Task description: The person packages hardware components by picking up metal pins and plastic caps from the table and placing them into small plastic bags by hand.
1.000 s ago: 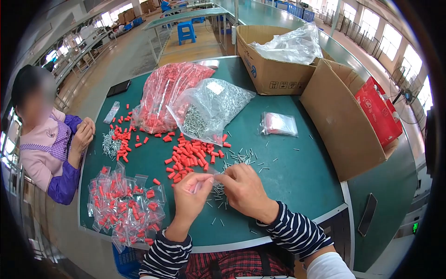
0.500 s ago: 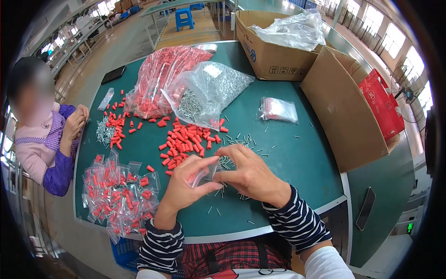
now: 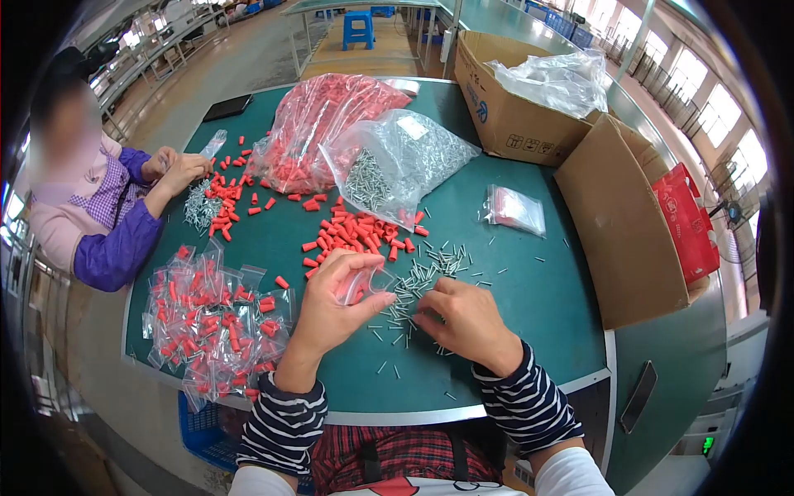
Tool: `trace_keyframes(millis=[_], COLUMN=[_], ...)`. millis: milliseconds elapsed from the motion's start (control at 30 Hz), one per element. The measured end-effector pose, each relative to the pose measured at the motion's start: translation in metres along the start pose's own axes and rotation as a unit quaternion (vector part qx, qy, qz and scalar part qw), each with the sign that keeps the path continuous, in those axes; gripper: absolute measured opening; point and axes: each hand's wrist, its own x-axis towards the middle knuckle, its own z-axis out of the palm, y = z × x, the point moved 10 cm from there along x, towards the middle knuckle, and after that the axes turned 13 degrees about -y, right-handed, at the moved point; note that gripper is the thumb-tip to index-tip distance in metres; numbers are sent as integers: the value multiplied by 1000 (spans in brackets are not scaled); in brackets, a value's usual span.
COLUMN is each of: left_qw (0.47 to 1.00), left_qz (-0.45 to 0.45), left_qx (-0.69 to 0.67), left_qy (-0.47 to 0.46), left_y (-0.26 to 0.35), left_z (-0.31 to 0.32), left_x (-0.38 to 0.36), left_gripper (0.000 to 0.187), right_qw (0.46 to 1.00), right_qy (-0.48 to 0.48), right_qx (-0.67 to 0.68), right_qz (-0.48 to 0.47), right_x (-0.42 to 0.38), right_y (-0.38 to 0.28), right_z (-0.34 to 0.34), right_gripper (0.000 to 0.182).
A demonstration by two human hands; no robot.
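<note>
Your L hand (image 3: 331,302) has the small clear bag (image 3: 376,283) pinched btwn thumb & fingers, up above the table (image 3: 496,372) nr its front edge; thumb's low, fingers curl over the top. Your R hand (image 3: 465,318) is just beside it, palm down, fingers bent in w/ tips down at the loose screws (image 3: 434,263); can't tell if they're pinching one or not. Your hands are apart.

Loose screws spread out past both sets of fingertips, a few strays nr the front edge. Red plugs (image 3: 356,231) sit in a heap just beyond your L hand, w/ the screws to the R of them. Behind that heap: big bag of red plugs (image 3: 335,128) & big bag of screws (image 3: 397,165), touching, the screw bag in front & to the R.

L of your L forearm: pile of filled bags (image 3: 215,322), clear, red pcs showing thru. Out R, well apart from your R hand: stack of flat bags (image 3: 514,211). Further R, 2 cardboard boxes, far one (image 3: 517,103) w/ clear plastic in it, near one (image 3: 624,223) w/ a red carrier bag (image 3: 685,219).

Across on the L, co-worker's hands (image 3: 184,172) are nr their own small pile of screws (image 3: 200,207) & plugs; can't tell what they hold. Black phone (image 3: 229,107) lies nr the far L edge.
</note>
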Motion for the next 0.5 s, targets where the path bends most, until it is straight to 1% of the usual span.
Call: trace_keyframes(millis=[67,133,267,367,467,500], left_qw=[1000,999,999,999,999,1000], left_qz=[18,33,23,24,17,10], left_qx=[4,13,33,42,34,23], left_qy=[5,12,7,5,15,18], left_y=[5,8,8,5,4,2], left_z=[1,1,2,2,-3,-6], left_x=[1,1,0,0,0,0], left_gripper=[45,45,45,45,44,44], right_qw=[998,998,992,994,999,999], right_qy=[-28,-20,-14,-10,-27,-17], right_qx=[-46,-61,-124,-110,-36,-26], right_qz=[24,5,-17,-18,6,7], right_x=[2,3,6,7,5,6], right_y=[-2,-8,-17,-14,-5,-4], right_z=[7,8,20,21,17,16], right_gripper=[16,15,11,9,10,11])
